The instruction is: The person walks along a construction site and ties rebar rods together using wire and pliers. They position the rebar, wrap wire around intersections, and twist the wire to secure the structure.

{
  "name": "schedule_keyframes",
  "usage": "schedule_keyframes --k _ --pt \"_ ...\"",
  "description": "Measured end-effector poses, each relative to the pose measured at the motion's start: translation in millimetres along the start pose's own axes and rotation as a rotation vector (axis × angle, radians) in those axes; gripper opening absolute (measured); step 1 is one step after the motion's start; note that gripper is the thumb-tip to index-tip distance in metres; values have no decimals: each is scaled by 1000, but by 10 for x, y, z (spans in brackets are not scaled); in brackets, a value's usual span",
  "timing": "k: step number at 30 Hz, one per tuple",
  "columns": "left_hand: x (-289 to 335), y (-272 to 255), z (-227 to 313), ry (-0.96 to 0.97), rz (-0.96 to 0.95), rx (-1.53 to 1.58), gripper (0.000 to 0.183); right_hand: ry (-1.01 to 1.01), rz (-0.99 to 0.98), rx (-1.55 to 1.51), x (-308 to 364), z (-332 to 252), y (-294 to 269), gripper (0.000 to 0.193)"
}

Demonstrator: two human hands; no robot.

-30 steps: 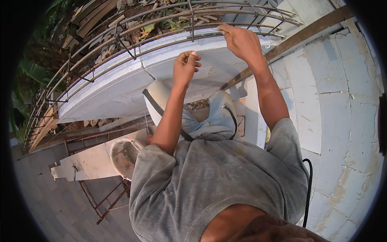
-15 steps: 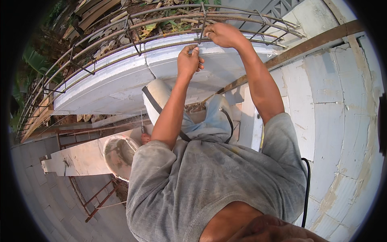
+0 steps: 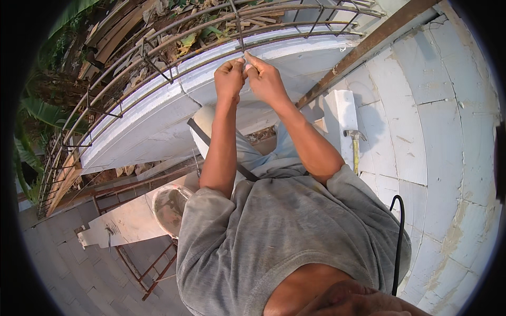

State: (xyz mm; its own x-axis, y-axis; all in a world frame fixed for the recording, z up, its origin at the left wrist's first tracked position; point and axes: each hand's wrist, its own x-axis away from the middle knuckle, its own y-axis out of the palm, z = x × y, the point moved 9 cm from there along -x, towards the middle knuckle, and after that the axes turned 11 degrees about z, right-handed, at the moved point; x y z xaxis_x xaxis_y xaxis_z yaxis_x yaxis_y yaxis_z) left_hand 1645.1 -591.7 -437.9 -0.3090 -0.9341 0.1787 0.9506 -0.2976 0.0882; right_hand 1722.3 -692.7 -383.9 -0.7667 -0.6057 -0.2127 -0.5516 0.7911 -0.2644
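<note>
My left hand (image 3: 229,80) and my right hand (image 3: 265,83) meet at the near bar of a long rebar cage (image 3: 158,48), below one of its stirrups (image 3: 238,23). Both are closed, thumbs against fingertips, almost touching each other. Whatever lies in the pinches is too small to make out. The cage runs along the top of a wall of pale blocks (image 3: 142,126), which stands in front of me.
A mortar-smeared bucket (image 3: 163,224) stands on a plank (image 3: 124,221) at the left, above a rusty metal frame (image 3: 153,276). At the right, a hammer (image 3: 356,150) lies by a pale block (image 3: 345,108). A brown beam (image 3: 363,50) slants along the block wall (image 3: 443,137).
My right hand has come down from the stirrup to beside my left, its fingers now pinched. My left hand stays at the near bar. The view has shifted, bringing the hammer into sight.
</note>
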Motion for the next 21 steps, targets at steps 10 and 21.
schedule_keyframes --k 10,21 --pt "-33 97 151 -127 -49 80 18 -188 61 65 131 360 37 55" --pt "149 32 283 436 -197 -310 38 -153 137 53 337 555 364 38"
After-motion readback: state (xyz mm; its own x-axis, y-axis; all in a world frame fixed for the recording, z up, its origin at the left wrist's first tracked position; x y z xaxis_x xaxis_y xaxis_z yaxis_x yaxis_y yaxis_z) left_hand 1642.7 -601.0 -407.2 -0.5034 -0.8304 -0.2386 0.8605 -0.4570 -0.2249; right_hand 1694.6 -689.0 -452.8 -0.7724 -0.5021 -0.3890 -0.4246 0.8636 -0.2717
